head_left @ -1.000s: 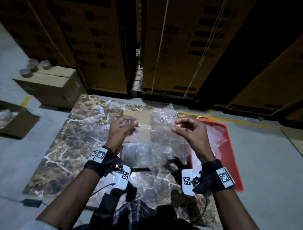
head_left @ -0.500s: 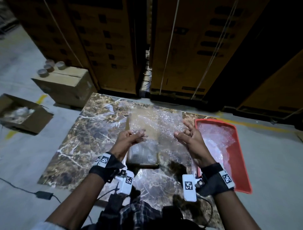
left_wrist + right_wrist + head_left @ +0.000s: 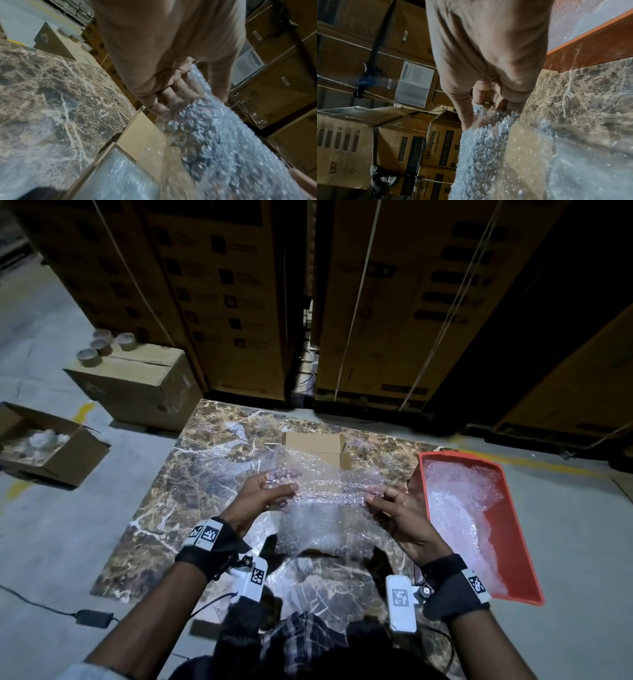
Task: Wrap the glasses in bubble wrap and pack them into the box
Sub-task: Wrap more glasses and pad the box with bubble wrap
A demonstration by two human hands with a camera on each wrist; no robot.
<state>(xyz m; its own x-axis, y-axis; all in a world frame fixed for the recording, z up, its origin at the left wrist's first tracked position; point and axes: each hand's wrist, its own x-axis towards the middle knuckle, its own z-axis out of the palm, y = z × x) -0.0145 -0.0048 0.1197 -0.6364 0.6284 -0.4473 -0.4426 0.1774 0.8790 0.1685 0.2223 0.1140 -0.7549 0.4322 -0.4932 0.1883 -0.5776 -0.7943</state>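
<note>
Both hands pinch one bubble wrap sheet (image 3: 325,508) taut above the small carton (image 3: 313,451): left hand (image 3: 265,498), right hand (image 3: 400,515). Keep tension even, lower it centred over the carton.

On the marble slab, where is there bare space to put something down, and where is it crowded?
The slab's left strip, from its left edge to the left hand, is bare; so is the near part, between the wrists. The middle is crowded: both hands, with the right hand, hold bubble wrap over the open box. The red tray of wrap takes the right edge.
</note>
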